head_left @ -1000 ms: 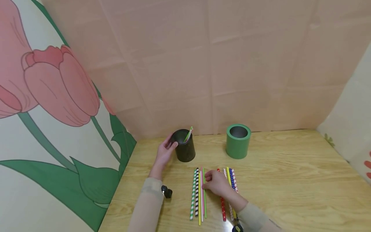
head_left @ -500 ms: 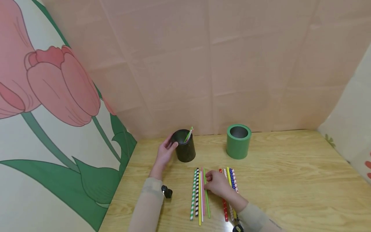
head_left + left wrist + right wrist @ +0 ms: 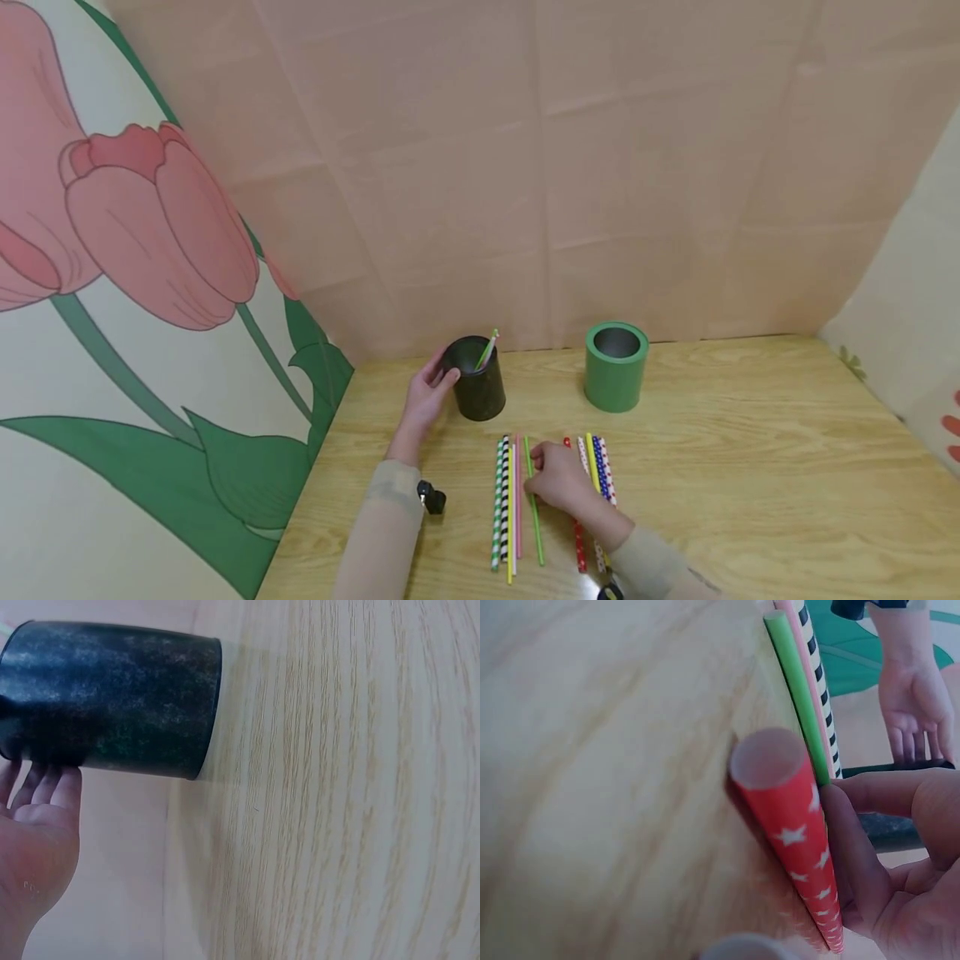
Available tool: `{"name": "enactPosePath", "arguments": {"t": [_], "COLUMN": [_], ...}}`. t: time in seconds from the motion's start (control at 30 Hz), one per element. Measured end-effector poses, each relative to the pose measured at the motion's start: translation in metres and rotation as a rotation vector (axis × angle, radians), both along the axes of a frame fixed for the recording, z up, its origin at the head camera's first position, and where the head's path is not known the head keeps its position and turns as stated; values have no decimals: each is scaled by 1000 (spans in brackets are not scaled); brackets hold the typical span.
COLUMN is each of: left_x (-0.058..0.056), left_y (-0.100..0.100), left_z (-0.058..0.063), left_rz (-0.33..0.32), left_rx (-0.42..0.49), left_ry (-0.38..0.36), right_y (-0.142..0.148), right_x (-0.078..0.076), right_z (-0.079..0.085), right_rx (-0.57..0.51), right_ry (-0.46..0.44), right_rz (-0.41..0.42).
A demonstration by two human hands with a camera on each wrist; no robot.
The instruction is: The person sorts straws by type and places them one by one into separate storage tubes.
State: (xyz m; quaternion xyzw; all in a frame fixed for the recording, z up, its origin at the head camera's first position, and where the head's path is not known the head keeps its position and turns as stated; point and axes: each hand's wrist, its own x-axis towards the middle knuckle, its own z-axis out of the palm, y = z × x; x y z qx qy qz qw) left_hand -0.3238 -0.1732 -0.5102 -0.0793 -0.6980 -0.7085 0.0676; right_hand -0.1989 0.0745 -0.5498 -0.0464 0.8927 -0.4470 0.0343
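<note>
My left hand holds a black pen cup by its left side, thumb near the rim and fingers behind. In the left wrist view, several fingertips press against the cup's wall. A few thin straws, green and pale pink, lean inside it. Lower on the table, my right hand pinches a green straw between thumb and index finger. In the right wrist view the green straw lies on the wood, beside a pink straw and behind a red straw with white stars.
Left of the green straw lie pink, yellow, black-striped and green-striped straws. Patterned straws lie partly under my right forearm. A green cup stands at the back, near the pink backdrop.
The green straw's near end has swung right, and a gap now parts it from the pink straw. The straws on its left have shifted slightly left. My left hand has stayed on the cup.
</note>
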Motion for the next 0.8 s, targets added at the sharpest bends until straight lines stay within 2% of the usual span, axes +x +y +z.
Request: {"name": "enactPosePath", "arguments": {"t": [0.1,0.3,0.8], "left_x": [0,0,1], "left_y": [0,0,0], "left_z": [0,1,2], "left_rz": [2,1,-10], "left_rx": [-6,-10,-4], "left_ry": [1,1,17], "right_y": [0,1,7], "right_x": [0,-2,-7], "right_z": [0,1,7], "right_rx": [0,-33,-121], "right_ry": [0,-59,-148], "right_rz": [-5,-23,-7]}}
